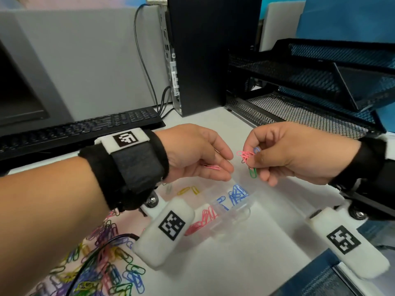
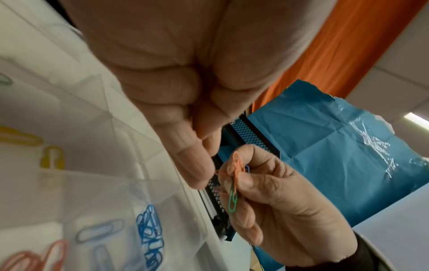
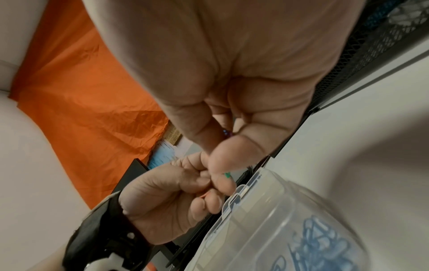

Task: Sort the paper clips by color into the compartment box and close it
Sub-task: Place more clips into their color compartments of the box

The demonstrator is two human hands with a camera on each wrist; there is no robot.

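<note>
My right hand point(image 1: 259, 161) pinches a tangled bunch of paper clips point(image 1: 245, 155), mostly pink with a blue one behind and a green clip point(image 1: 253, 173) hanging below. The same bunch point(image 2: 236, 174) shows in the left wrist view. My left hand point(image 1: 224, 167) hovers close beside it, fingers curled, with a pink clip point(image 1: 211, 167) held in them. Both hands are above the clear compartment box point(image 1: 248, 207), which stands open. Blue clips point(image 1: 237, 194) fill one compartment, pink clips point(image 1: 203, 221) another, yellow clips point(image 1: 189, 190) a third.
A heap of mixed loose clips point(image 1: 102, 270) lies on the desk at the lower left. A keyboard point(image 1: 81, 129) and a computer tower point(image 1: 205, 54) stand behind. A black mesh tray stack point(image 1: 316, 90) is at the right rear.
</note>
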